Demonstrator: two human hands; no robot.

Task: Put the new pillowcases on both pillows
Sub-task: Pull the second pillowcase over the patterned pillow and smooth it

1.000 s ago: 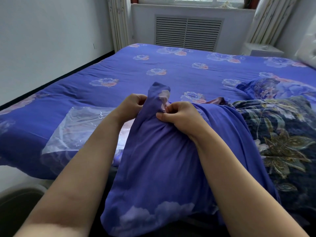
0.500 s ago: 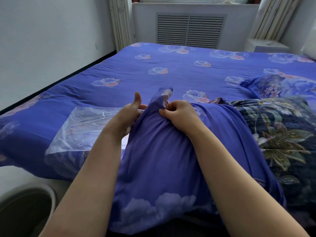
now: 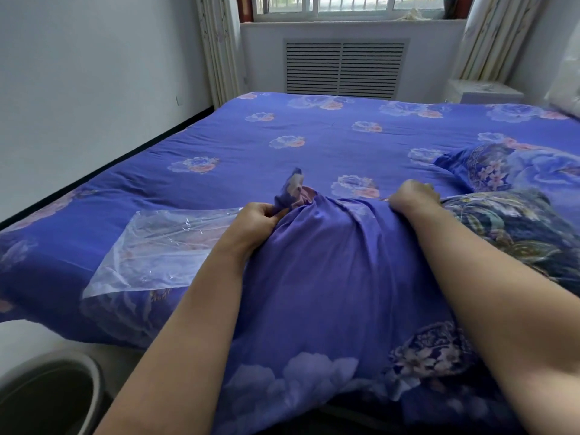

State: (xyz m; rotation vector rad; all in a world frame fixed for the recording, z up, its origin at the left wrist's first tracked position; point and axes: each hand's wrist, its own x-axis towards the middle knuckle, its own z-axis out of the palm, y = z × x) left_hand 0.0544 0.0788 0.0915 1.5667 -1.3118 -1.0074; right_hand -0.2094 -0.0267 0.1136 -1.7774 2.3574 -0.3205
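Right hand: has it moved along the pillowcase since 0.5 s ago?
Yes. The right hand has slid rightward along the top edge of the pillowcase, away from the upstanding corner beside the left hand and toward the dark floral pillow.

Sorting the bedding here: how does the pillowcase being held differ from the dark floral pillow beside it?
The pillowcase is mostly plain violet with pale flowers near its close edge; the dark floral pillow is navy, covered in a dense leaf and flower print. The pillowcase is bunched at its far end in the grip of the left hand and right hand; the pillow is not gripped. The pillowcase sits in front of the person, the pillow to its right. Both lie on the bed.
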